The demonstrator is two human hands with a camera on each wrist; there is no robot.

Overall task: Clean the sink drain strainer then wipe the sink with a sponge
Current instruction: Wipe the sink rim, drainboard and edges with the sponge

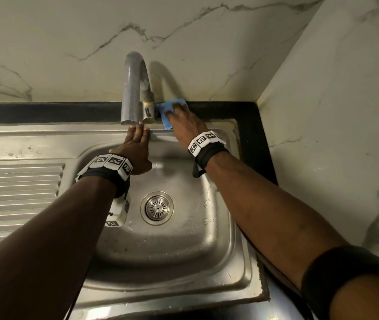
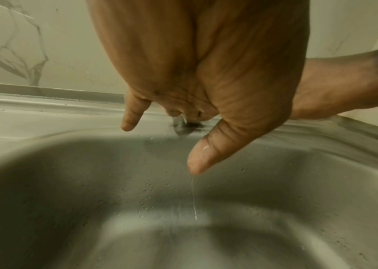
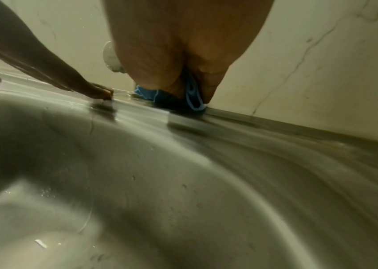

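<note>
Both hands reach the sink [image 1: 241, 262] rim behind the basin; right hand [image 1: 185, 122] presses a blue sponge [image 1: 164, 112] beside the faucet [image 1: 134, 88] base. Left hand [image 1: 135, 148] rests there with straight fingers, holding nothing; strainer [image 1: 157, 207] sits in the drain.

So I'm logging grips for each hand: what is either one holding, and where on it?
The right hand presses down on the top of the blue sponge beside the tap. The left hand holds nothing.

Basin [image 1: 184, 239]: open above the strainer [image 1: 157, 207].
Back ledge: crowded by tap [image 1: 135, 93], left hand [image 1: 135, 148], and right hand [image 1: 184, 123] on sponge [image 1: 164, 109].
Drainboard [image 1: 17, 192]: free.
</note>
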